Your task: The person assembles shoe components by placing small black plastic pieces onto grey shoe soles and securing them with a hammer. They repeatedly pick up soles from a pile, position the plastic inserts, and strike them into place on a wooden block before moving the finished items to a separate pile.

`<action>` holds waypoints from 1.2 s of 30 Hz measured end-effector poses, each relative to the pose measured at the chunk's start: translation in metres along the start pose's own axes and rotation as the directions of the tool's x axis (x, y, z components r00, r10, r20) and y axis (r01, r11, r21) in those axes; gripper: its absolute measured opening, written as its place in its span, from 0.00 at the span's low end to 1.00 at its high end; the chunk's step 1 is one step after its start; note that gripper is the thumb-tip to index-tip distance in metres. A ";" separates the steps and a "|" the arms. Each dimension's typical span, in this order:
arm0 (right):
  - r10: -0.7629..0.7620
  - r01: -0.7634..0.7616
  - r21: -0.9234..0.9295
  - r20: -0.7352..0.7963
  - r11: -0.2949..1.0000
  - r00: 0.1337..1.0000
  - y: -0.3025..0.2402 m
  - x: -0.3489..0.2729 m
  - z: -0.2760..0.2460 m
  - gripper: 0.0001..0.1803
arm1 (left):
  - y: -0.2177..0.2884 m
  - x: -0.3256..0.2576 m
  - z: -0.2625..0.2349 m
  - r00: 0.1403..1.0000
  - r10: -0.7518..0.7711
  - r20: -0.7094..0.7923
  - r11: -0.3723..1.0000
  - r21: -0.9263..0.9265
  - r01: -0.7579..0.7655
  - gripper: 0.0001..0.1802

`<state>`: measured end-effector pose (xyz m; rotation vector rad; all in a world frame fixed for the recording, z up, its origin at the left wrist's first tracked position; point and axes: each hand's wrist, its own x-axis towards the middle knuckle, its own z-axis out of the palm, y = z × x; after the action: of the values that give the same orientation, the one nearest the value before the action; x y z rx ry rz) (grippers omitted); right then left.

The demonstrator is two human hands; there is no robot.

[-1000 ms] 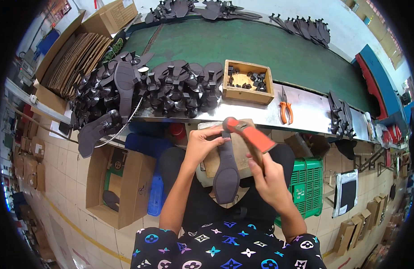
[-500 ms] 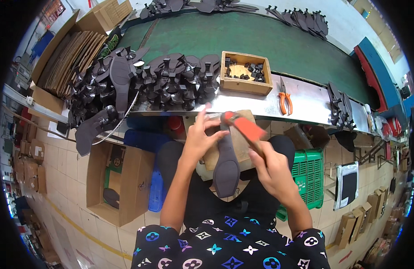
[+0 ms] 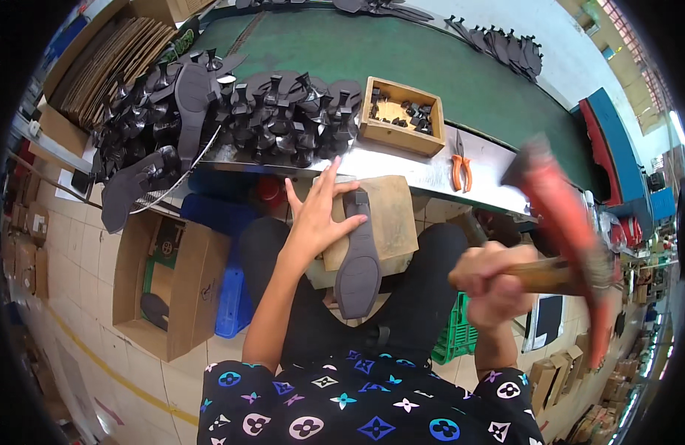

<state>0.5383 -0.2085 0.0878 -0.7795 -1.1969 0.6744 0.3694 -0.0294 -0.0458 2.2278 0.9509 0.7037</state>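
A dark grey shoe sole (image 3: 358,278) lies lengthwise on a tan work block (image 3: 393,215) between my knees, its heel end away from me. At that end a small black block (image 3: 355,198) shows on the sole. My left hand (image 3: 316,221) is open beside it, fingers spread and thumb resting against the sole's narrow part. Raised off to the right, my right hand (image 3: 498,285) grips the wooden handle of a red hammer (image 3: 561,204). The hammer is slightly blurred.
Heaped black heels and soles (image 3: 283,122) cover the bench's left side. A wooden box (image 3: 402,133) of small black pieces stands beside orange-handled pliers (image 3: 460,167). A cardboard box (image 3: 172,285) sits left on the floor, a green crate (image 3: 455,334) right. More soles line the green belt (image 3: 446,74).
My right hand has swung the hammer up and right, away from the sole's heel end. My left hand's fingers have spread out more. The view has shifted slightly.
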 end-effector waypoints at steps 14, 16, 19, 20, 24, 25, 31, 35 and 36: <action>0.023 0.176 -0.885 0.206 0.431 0.978 0.045 0.020 -0.039 0.22 | 0.085 -0.056 -0.045 0.872 0.438 0.216 0.795 -0.546 -0.264 0.10; 0.290 0.264 -0.937 0.324 0.227 0.901 0.058 0.019 -0.042 0.27 | 0.108 -0.073 -0.055 0.928 0.245 0.280 0.764 -0.646 -0.007 0.13; 0.466 0.314 -0.914 0.402 0.257 0.789 0.092 0.007 -0.041 0.31 | 0.114 -0.083 -0.063 0.886 0.127 0.446 0.713 -0.662 0.231 0.09; 0.419 0.334 -0.904 0.420 0.266 0.805 0.095 0.004 -0.038 0.31 | 0.114 -0.085 -0.065 0.870 0.077 0.488 0.695 -0.651 0.304 0.08; 0.279 -0.001 -0.609 0.362 0.793 0.889 0.079 -0.014 -0.016 0.29 | 0.112 -0.093 -0.065 0.851 0.045 0.523 0.710 -0.616 0.341 0.11; 0.368 -0.283 -0.284 0.313 0.916 0.876 0.068 -0.025 -0.004 0.30 | 0.113 -0.094 -0.064 0.850 0.034 0.525 0.665 -0.647 0.373 0.12; 0.567 -0.614 0.373 0.239 0.696 0.788 0.056 -0.074 0.021 0.32 | 0.123 -0.099 -0.050 0.651 0.024 0.759 0.307 -0.625 0.717 0.16; 0.641 -0.695 0.394 0.281 0.601 0.714 0.048 -0.073 0.018 0.34 | 0.128 -0.096 -0.053 0.611 0.036 0.791 0.276 -0.596 0.754 0.16; 0.636 -0.693 0.393 0.287 0.604 0.716 0.046 -0.072 0.019 0.34 | 0.129 -0.099 -0.051 0.630 0.052 0.775 0.267 -0.619 0.739 0.16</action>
<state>0.5007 -0.2370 0.0139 -0.7596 -0.7461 1.6072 0.3330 -0.1609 0.0561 0.9137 0.4223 0.0324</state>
